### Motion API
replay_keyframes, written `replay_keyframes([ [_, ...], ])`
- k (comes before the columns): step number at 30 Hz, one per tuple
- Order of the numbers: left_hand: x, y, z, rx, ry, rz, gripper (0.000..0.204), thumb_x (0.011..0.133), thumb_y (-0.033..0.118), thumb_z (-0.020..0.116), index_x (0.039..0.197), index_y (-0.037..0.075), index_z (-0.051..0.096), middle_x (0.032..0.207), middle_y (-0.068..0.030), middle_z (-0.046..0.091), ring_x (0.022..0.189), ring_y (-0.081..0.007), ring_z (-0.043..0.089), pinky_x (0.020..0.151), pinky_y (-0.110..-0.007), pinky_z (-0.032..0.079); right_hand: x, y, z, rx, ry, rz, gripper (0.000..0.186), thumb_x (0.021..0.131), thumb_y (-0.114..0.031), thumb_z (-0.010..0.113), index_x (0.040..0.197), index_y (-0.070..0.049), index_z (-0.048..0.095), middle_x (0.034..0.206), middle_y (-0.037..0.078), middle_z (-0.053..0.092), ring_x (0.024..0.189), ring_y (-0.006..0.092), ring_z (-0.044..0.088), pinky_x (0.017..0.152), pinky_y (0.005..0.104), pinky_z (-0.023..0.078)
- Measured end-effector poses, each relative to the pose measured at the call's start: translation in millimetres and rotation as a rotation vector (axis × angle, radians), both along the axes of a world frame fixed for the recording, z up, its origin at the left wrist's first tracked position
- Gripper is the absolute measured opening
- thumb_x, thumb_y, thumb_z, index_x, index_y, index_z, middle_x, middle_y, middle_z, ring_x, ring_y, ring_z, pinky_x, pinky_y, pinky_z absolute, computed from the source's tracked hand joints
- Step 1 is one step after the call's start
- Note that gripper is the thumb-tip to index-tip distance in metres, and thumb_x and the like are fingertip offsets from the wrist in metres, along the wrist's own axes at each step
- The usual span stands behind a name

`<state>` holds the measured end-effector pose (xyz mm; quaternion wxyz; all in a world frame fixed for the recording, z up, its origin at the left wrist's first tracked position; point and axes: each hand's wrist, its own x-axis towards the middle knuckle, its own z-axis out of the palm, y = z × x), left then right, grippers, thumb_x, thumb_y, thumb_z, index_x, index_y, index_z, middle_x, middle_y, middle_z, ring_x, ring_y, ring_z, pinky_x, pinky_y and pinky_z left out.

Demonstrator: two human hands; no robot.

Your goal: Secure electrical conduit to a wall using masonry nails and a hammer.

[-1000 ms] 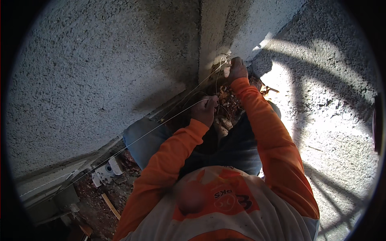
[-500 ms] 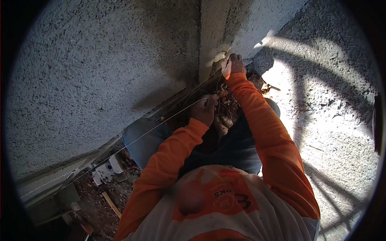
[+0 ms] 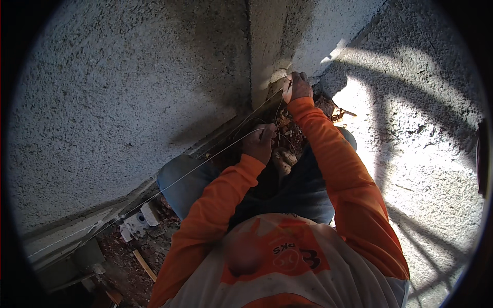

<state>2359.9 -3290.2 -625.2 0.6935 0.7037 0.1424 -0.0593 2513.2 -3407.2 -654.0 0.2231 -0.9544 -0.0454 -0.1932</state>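
Observation:
A thin pale string (image 3: 197,167) slants up from the lower left, over my left knee, to my left hand (image 3: 258,144). The fingers of that hand are closed on it, low beside the wall's foot. Farther off and to the right, my right hand (image 3: 298,88) is pinched at the bottom of the wall corner, where another stretch of string meets it. Its fingertips are partly hidden against the corner. Loose loops of string hang between the two hands, over dirt and dry leaves (image 3: 287,128).
A rough grey wall (image 3: 118,113) rises on the left and joins a corner pillar (image 3: 269,46). At right lies rough sunlit concrete (image 3: 421,154) with shadow bars. Lower left are a white block-like piece (image 3: 136,223), a wooden strip (image 3: 145,265) and debris.
Both hands stay almost in place, still holding the string; the right hand sits very slightly lower in the picture. The view has shifted a little.

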Motion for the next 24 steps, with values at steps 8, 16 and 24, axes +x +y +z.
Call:
replay_keyframes([
  [8,0,-2,-2,-0.028,0.015,0.007,0.029,0.083,0.028,0.049,0.083,0.0,0.057,0.069,-0.0027,0.055,0.057,-0.0074,0.049,0.057,-0.021,0.042,-13,-17,2,0.325,0.087,0.448,0.023,0.066,-0.023,0.054,0.078,-0.005,0.049,0.071,0.015,0.052,0.072,0.0334,0.052,0.064,0.0404,0.042],
  [16,-1,-4,-5,-0.058,0.034,-0.005,0.03,0.083,0.029,0.048,0.085,0.0,0.057,0.069,-0.0027,0.054,0.059,-0.007,0.048,0.058,-0.021,0.041,-28,-26,13,-0.336,0.809,0.437,0.032,0.067,-0.033,0.053,0.079,-0.004,0.06,0.088,0.025,0.056,0.087,0.0305,0.054,0.077,0.0356,0.042],
  [24,-3,2,-17,0.215,0.067,-0.144,0.034,0.083,0.032,0.045,0.081,0.001,0.057,0.062,-0.0066,0.052,0.057,-0.0124,0.049,0.057,-0.026,0.04,47,-34,-41,0.867,0.467,0.168,0.042,0.074,-0.018,0.053,0.111,-0.002,0.041,0.09,0.019,0.056,0.079,0.027,0.055,0.072,0.0343,0.044],
])
